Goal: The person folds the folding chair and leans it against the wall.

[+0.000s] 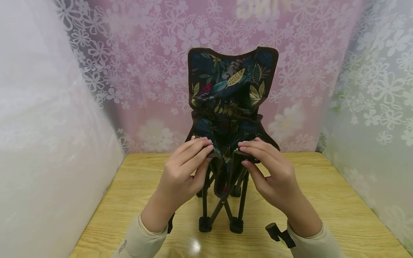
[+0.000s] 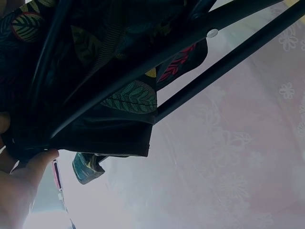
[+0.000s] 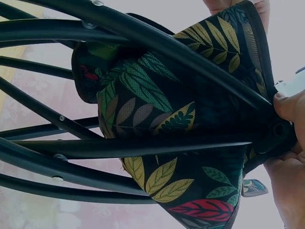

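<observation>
A small folding chair point(image 1: 230, 82) in dark leaf-print fabric stands upright on the table, its black legs point(image 2: 228, 59) drawn fairly close together and its seat sagging in the middle. My left hand point(image 1: 185, 168) grips the front left seat corner between fingers and thumb. The front right corner is pinched by my right hand point(image 1: 274, 172). In the left wrist view, the left thumb and fingers point(image 2: 40, 164) hold the dark corner where the tubes meet. The right wrist view shows the right hand point(image 3: 288, 167) around the black corner joint point(image 3: 277, 131), with crossed tubes under the patterned seat point(image 3: 143, 90).
The wood-grain table point(image 1: 129, 200) lies beneath the chair. A pink floral curtain point(image 1: 155, 79) hangs behind it, with pale sheeting point(image 1: 55, 118) on the left and a whitish floral sheet point(image 1: 384, 107) on the right. A black strap piece point(image 1: 279, 234) hangs at the right sleeve.
</observation>
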`<state>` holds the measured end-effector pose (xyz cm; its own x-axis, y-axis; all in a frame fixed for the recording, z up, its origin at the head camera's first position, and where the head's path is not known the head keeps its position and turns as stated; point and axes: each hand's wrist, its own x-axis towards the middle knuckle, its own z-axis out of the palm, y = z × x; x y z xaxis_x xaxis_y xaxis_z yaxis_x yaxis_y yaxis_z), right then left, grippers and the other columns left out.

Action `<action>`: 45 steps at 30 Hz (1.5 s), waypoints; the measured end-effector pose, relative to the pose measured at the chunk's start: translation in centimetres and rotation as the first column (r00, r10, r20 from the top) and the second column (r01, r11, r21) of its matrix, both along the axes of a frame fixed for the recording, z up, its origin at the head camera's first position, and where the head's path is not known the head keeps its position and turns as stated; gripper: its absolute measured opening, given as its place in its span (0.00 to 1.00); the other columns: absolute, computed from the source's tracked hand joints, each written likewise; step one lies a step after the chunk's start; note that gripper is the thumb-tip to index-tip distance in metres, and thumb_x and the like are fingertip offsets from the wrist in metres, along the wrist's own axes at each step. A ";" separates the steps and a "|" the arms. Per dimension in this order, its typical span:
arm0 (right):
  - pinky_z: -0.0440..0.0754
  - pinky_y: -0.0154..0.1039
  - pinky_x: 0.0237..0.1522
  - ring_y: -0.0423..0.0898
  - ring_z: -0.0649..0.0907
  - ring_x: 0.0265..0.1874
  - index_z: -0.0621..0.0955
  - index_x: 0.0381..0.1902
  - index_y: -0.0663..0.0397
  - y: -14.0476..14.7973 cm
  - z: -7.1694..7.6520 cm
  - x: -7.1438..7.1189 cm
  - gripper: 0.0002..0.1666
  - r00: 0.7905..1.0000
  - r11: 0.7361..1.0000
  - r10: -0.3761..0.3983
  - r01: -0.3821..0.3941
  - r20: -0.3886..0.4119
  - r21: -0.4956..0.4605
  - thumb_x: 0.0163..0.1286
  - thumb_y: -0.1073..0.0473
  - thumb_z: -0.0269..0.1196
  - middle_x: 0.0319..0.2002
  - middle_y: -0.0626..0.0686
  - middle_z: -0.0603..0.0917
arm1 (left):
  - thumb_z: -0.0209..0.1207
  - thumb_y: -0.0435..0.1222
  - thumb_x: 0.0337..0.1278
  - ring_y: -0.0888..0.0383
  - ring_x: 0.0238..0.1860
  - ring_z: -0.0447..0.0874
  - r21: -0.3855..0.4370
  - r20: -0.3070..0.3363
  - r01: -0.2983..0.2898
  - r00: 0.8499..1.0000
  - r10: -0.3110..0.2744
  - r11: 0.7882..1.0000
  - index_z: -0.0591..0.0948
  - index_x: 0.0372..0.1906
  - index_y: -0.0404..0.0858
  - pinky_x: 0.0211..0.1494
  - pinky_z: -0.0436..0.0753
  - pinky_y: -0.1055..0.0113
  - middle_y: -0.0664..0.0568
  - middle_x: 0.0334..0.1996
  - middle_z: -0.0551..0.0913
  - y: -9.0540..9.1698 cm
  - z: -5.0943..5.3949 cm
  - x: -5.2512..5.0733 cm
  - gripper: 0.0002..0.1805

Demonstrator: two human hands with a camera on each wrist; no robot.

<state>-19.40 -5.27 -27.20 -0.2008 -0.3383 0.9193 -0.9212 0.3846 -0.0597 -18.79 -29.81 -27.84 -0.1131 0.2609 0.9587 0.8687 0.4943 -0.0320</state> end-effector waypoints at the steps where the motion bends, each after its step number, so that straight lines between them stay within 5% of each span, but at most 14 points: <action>1: 0.75 0.46 0.76 0.52 0.87 0.58 0.87 0.52 0.68 -0.1 0.0 0.0 0.20 1.000 1.000 0.000 0.000 0.001 0.001 0.82 0.54 0.62 0.51 0.63 0.90 | 0.66 0.26 0.67 0.41 0.55 0.90 -0.001 0.001 0.004 1.000 -0.004 1.000 0.89 0.51 0.26 0.64 0.87 0.46 0.37 0.49 0.91 0.0 0.0 0.0 0.11; 15: 0.75 0.48 0.77 0.54 0.87 0.56 0.87 0.51 0.68 -1.0 0.1 -0.3 0.19 1.000 1.000 0.008 -0.008 -0.001 -0.002 0.82 0.54 0.62 0.51 0.63 0.90 | 0.64 0.33 0.74 0.41 0.56 0.90 0.027 0.052 0.045 0.998 -0.046 0.999 0.90 0.51 0.26 0.66 0.85 0.45 0.36 0.50 0.91 0.3 0.2 0.2 0.13; 45: 0.74 0.49 0.77 0.56 0.87 0.54 0.87 0.51 0.69 -1.7 0.3 -0.5 0.18 1.000 1.000 -0.011 0.011 -0.029 -0.012 0.82 0.56 0.61 0.51 0.63 0.89 | 0.65 0.30 0.71 0.42 0.55 0.90 0.081 0.023 0.044 0.999 -0.046 0.996 0.90 0.49 0.25 0.66 0.85 0.44 0.37 0.47 0.92 2.5 0.6 0.0 0.11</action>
<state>-19.92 -6.99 -26.90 -0.1775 -0.3255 0.9287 -0.9183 0.3941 -0.0374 -18.76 -27.29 -27.23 -0.1264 0.1887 0.9739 0.8903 0.4545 0.0275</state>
